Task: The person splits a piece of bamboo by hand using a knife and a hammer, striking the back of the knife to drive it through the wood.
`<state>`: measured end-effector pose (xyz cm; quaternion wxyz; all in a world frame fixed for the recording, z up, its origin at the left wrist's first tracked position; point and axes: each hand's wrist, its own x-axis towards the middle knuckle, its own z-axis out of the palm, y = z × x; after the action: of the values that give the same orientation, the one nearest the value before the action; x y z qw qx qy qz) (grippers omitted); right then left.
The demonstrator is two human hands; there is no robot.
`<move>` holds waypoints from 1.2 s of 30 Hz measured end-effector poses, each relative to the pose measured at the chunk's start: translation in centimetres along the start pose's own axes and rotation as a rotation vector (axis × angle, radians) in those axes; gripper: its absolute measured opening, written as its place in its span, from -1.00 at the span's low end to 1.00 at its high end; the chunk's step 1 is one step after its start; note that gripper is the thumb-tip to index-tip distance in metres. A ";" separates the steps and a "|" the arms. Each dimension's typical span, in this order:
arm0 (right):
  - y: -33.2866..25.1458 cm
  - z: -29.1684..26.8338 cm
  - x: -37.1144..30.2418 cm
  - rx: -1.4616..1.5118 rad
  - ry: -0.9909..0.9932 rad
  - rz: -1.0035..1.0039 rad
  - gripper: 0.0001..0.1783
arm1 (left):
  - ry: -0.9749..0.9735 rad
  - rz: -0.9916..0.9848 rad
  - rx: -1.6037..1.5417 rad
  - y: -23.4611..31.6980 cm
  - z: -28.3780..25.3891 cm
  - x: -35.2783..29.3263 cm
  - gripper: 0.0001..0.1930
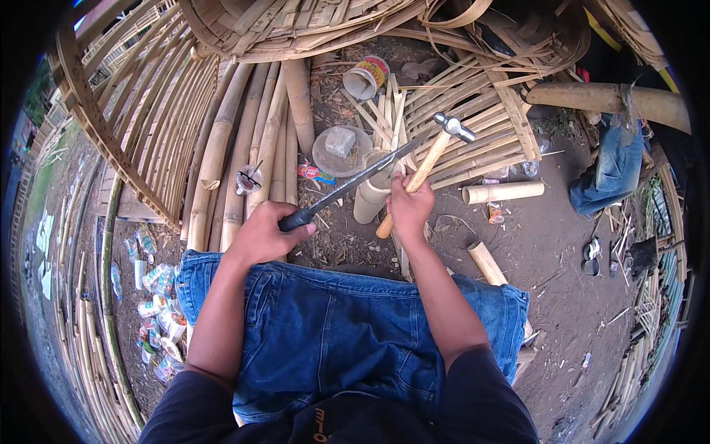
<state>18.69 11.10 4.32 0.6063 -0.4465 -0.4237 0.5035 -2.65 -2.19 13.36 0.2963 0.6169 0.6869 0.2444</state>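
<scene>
A long knife point(346, 185) with a black handle is in my left hand point(265, 233), fingers wrapped round the grip. Its dark blade slants up and right, crossing over the top of an upright bamboo section point(367, 203); whether it touches the rim I cannot tell. Closed round the wooden handle of a hammer point(431, 155) is my right hand point(411, 209). The hammer's metal head points up and away, close to the blade's far end. Light split bamboo strips point(396, 111) stand just beyond the upright section. Blue denim point(318, 318) covers my lap.
Bamboo poles point(244, 140) lie left of centre beside a slatted bamboo frame point(166, 148). A stone block point(340, 140) sits on a round slab point(323, 159). Ahead are a tin can point(366, 78) and a slatted panel point(481, 122). Cut bamboo point(503, 192) lies right; plastic litter point(159, 303) lies left.
</scene>
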 end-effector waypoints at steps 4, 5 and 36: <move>0.1 0.1 0.0 0.002 0.013 0.002 -0.81 | 0.005 0.017 0.016 -0.1 0.1 0.0 -0.60; 0.1 0.1 0.0 0.006 0.010 -0.002 -0.80 | 0.002 0.014 0.013 0.0 0.0 0.0 -0.60; -1.8 -3.2 2.1 -0.272 -0.118 -0.045 -0.76 | -0.143 -0.072 -0.026 -6.4 3.9 3.0 -0.48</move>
<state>22.53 12.68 5.44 0.5254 -0.4844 -0.5330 0.4530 -4.54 -0.10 5.81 0.3615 0.6039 0.6822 0.1979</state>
